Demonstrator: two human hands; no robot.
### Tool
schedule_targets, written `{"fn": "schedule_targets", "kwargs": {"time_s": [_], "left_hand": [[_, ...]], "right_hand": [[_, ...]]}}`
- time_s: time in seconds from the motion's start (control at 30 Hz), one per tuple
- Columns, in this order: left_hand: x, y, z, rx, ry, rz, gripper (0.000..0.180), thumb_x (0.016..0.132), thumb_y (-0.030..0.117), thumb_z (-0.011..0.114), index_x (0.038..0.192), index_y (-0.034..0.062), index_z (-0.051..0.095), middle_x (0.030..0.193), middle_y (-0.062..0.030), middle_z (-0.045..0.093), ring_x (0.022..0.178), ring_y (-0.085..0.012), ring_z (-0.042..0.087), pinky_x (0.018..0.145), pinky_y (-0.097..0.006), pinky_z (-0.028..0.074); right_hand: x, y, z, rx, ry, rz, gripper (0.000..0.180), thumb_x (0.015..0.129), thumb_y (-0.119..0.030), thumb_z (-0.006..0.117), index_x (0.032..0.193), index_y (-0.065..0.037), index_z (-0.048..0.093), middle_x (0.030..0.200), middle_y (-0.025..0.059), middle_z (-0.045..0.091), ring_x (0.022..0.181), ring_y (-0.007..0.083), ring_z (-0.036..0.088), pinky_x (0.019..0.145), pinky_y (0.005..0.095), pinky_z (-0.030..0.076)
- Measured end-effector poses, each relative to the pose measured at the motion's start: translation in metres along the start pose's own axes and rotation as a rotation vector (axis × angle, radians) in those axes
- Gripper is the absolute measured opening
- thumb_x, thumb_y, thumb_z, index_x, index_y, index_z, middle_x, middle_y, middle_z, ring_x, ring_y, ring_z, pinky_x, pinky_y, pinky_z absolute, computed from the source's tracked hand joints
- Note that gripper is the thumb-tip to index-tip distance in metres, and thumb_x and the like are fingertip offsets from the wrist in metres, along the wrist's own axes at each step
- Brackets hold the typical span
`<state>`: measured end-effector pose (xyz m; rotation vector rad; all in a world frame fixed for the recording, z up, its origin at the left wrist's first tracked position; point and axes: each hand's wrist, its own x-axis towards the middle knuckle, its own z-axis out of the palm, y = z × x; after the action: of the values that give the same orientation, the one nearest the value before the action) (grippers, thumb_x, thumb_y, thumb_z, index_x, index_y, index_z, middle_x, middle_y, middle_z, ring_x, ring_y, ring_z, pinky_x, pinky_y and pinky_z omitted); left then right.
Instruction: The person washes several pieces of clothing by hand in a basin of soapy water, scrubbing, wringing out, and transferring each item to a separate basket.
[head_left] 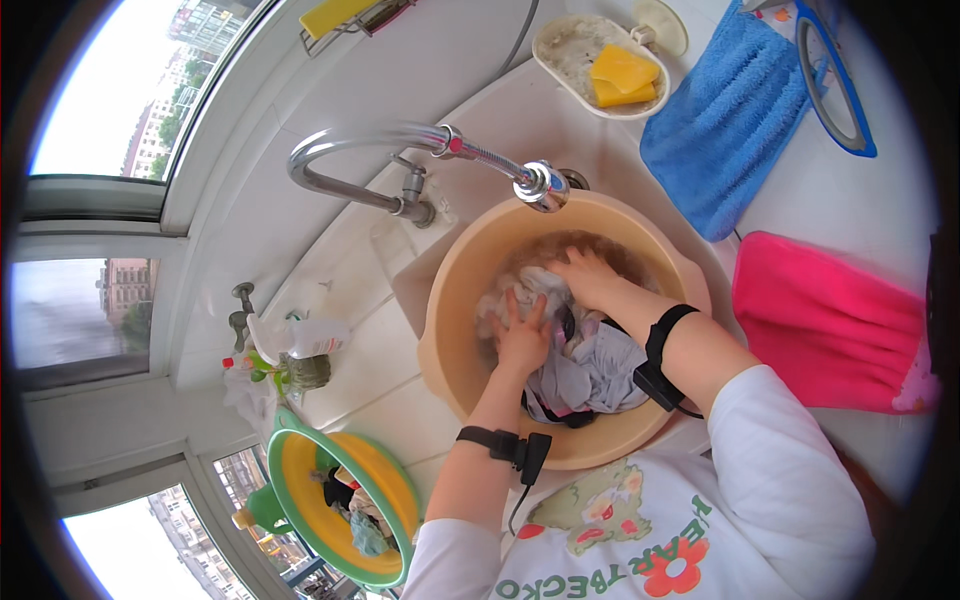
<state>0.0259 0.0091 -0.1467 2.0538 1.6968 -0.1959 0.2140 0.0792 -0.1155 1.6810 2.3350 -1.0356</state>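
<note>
Wet laundry (597, 365), grey, white and dark, lies in murky water inside a peach plastic basin (440, 330). My left hand (523, 338) rests on the pale cloth with its fingers spread. Farther right, my right hand (588, 276) reaches into the water beside the same cloth, fingers apart and their tips partly under the surface. Neither hand is closed round any cloth. A chrome faucet (542, 186) has its head just above the basin's far rim; whether water runs from it I cannot tell.
A green-and-yellow basin (280, 480) with clothes stands at the lower left. Near it are a clear spray bottle (318, 338) and a plant jar (310, 374). Yellow sponges (625, 75) lie in a soap dish (560, 75). Blue (730, 120) and pink (825, 320) towels hang at right.
</note>
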Motion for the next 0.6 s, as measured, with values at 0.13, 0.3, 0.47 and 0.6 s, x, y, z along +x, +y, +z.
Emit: {"fn": "schedule_targets", "kwargs": {"time_s": [0.13,0.3,0.47,0.6], "left_hand": [[0.012,-0.011,0.016,-0.094,-0.083,-0.027,0.055,0.087,0.035,0.052,0.139,0.0265,0.039,0.149,-0.0283,0.009,0.135,-0.0425,0.024,0.101,-0.06,0.03],[0.017,-0.013,0.003,-0.379,-0.331,-0.216,0.056,0.087,0.032,0.05,0.139,0.0162,0.038,0.139,-0.0264,0.037,0.122,-0.0423,0.044,0.102,-0.043,0.036],[0.009,-0.03,-0.016,-1.518,-0.136,-0.499,0.057,0.088,0.044,0.05,0.139,0.0198,0.04,0.147,-0.0104,0.032,0.126,-0.0335,0.04,0.104,-0.043,0.032],[-0.005,0.015,-0.09,-1.666,-0.05,-0.81,0.068,0.084,0.063,0.039,0.139,0.0223,0.039,0.145,-0.0093,0.034,0.132,-0.0419,0.027,0.104,-0.064,0.014]], "right_hand": [[0.025,0.027,0.033,0.138,-0.1,0.092,0.058,0.075,-0.009,0.062,0.131,-0.012,0.047,0.13,0.0246,0.046,0.12,0.0402,0.045,0.099,0.0454,0.04],[0.034,0.038,0.031,0.126,-0.184,0.174,0.064,0.069,-0.018,0.067,0.126,0.004,0.048,0.12,0.0276,0.054,0.116,0.0403,0.049,0.096,0.0402,0.043],[0.017,0.006,0.006,0.593,0.091,-0.008,0.054,0.067,-0.015,0.066,0.116,0.004,0.055,0.115,0.0262,0.056,0.107,0.0376,0.055,0.091,0.0406,0.045],[-0.027,-0.06,-0.07,0.676,0.196,-0.345,0.04,0.064,-0.013,0.064,0.1,0.004,0.056,0.102,0.0243,0.059,0.098,0.0383,0.057,0.084,0.0424,0.045]]}}
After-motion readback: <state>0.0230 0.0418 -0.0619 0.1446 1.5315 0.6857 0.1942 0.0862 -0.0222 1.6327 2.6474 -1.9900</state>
